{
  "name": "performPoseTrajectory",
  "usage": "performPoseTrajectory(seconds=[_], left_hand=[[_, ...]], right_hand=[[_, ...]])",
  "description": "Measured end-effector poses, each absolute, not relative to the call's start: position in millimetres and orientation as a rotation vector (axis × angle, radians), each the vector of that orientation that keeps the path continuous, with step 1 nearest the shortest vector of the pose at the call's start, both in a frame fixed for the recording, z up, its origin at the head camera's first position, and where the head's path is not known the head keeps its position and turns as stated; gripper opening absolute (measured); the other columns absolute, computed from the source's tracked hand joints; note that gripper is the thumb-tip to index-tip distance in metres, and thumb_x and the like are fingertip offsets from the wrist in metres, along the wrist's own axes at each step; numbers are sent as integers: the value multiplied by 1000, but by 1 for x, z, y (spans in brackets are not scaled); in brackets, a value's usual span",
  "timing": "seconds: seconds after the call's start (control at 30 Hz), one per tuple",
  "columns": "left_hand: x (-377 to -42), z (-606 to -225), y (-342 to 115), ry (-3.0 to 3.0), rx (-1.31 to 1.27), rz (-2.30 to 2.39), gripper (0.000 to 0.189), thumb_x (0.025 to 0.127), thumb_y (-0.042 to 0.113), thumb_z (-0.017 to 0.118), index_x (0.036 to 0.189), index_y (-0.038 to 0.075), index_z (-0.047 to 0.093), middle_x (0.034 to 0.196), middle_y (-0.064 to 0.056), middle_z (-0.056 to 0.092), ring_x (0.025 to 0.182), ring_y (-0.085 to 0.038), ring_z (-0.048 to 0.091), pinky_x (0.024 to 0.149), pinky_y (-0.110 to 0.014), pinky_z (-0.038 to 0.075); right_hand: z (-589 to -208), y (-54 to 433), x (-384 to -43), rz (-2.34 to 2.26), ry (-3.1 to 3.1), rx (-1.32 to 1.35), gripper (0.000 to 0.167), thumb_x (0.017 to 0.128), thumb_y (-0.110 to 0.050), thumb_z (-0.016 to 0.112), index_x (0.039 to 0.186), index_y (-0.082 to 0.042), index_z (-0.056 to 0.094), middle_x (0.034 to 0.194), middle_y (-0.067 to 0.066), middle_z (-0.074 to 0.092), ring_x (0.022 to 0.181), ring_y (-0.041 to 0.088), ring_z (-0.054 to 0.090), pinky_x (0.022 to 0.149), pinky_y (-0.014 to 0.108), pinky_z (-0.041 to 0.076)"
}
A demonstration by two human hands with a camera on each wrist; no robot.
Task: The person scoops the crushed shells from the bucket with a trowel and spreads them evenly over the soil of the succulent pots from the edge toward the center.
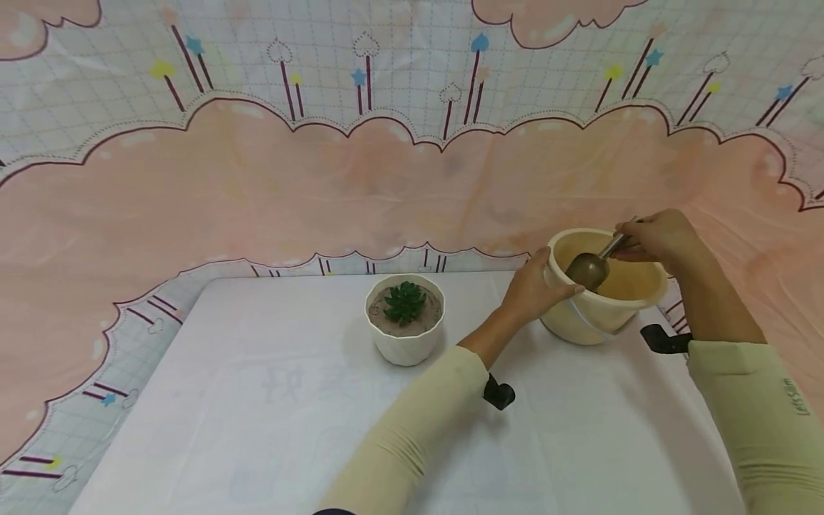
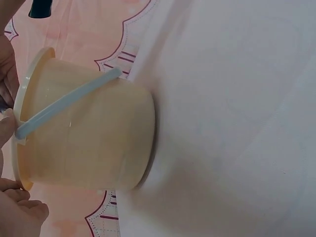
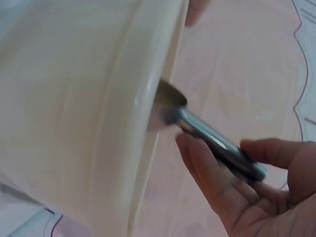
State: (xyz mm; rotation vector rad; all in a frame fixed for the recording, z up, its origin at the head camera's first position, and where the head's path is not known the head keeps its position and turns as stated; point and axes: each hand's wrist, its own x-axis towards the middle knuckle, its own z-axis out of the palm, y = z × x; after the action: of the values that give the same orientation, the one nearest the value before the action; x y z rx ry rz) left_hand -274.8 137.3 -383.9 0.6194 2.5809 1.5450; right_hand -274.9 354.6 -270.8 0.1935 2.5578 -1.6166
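Observation:
A cream plastic bucket [image 1: 582, 325] with a pale handle [image 2: 74, 101] stands at the table's back right, tilted a little in the head view. My left hand [image 1: 533, 287] holds its rim on the near left side, thumb in front and fingers farther back. In my right hand [image 1: 659, 239] is a metal scoop [image 1: 589, 272], gripped by its short handle between thumb and fingers. The scoop's rounded bowl dips inside the bucket's mouth, partly hidden by the rim in the right wrist view. What lies at the bucket's bottom is hidden.
A white pot [image 1: 405, 350] with grey soil and a green succulent [image 1: 405, 303] sits left of the bucket, near the left forearm. White cloth [image 1: 270, 429] covers the table. Behind hangs a pink patterned backdrop [image 1: 360, 193].

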Motion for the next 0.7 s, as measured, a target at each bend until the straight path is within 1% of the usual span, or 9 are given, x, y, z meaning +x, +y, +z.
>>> performPoseTrajectory(seconds=[0.13, 0.23, 0.3, 0.37, 0.47, 0.53, 0.6, 0.67, 0.7], left_hand=[[-274, -383, 138, 2596, 623, 1540, 95, 92, 40, 84, 165, 9, 34, 167, -1, 37, 149, -15, 40, 116, -29, 39], [-274, -382, 138, 2604, 630, 1535, 94, 92, 39, 85, 165, 7, 34, 167, -3, 38, 149, -16, 41, 115, -29, 39], [-274, -382, 138, 2612, 627, 1521, 94, 92, 40, 84, 165, 7, 34, 167, -3, 37, 149, -16, 40, 116, -29, 38], [-274, -381, 138, 2618, 627, 1513, 94, 92, 40, 84, 164, 7, 34, 167, -3, 37, 149, -16, 40, 116, -29, 38], [-274, -382, 138, 2613, 627, 1506, 94, 91, 40, 85, 164, 7, 35, 167, -3, 37, 149, -15, 39, 116, -27, 37], [-274, -382, 138, 2622, 639, 1494, 94, 91, 40, 85, 164, 7, 35, 166, -3, 39, 148, -15, 41, 115, -27, 38], [-275, -382, 137, 2640, 656, 1478, 93, 91, 40, 85, 163, 7, 37, 164, -2, 42, 146, -14, 45, 113, -26, 40], [-275, -382, 137, 2651, 672, 1469, 91, 91, 40, 85, 163, 8, 38, 162, -3, 45, 143, -14, 48, 111, -27, 43], [-276, -382, 137, 2653, 677, 1465, 91, 91, 40, 85, 163, 7, 38, 162, -3, 45, 143, -15, 48, 111, -27, 43]], right_hand=[[-271, 365, -275, -1649, 2722, 371, 40, 108, -20, 56, 121, 18, 58, 71, -4, 69, 63, 3, 71, 71, 28, 62], [-277, 369, -275, -1607, 2802, 453, 45, 107, -19, 56, 126, 22, 55, 69, -4, 67, 60, 0, 69, 68, 25, 61], [-283, 370, -275, -1578, 2835, 475, 49, 108, -18, 55, 133, 24, 52, 82, 3, 69, 60, -2, 68, 68, 25, 61], [-290, 368, -275, -1558, 2861, 502, 52, 108, -18, 55, 138, 25, 50, 99, 19, 69, 59, -5, 65, 68, 24, 61], [-303, 366, -275, -1547, 2873, 527, 52, 109, -16, 53, 141, 24, 48, 131, 37, 55, 59, -10, 61, 70, 22, 60], [-311, 365, -275, -1539, 2877, 521, 51, 109, -15, 54, 141, 24, 48, 141, 40, 50, 60, -11, 60, 70, 21, 60], [-316, 364, -274, -1467, 2907, 510, 52, 108, -17, 55, 139, 24, 50, 140, 41, 52, 59, -12, 58, 67, 19, 59], [-319, 364, -274, -1361, 2959, 509, 50, 106, -19, 57, 133, 23, 56, 128, 39, 61, 57, -9, 56, 62, 19, 58], [-320, 364, -274, -1299, 2983, 516, 49, 106, -21, 58, 130, 22, 60, 117, 37, 66, 55, -7, 55, 59, 20, 58]])
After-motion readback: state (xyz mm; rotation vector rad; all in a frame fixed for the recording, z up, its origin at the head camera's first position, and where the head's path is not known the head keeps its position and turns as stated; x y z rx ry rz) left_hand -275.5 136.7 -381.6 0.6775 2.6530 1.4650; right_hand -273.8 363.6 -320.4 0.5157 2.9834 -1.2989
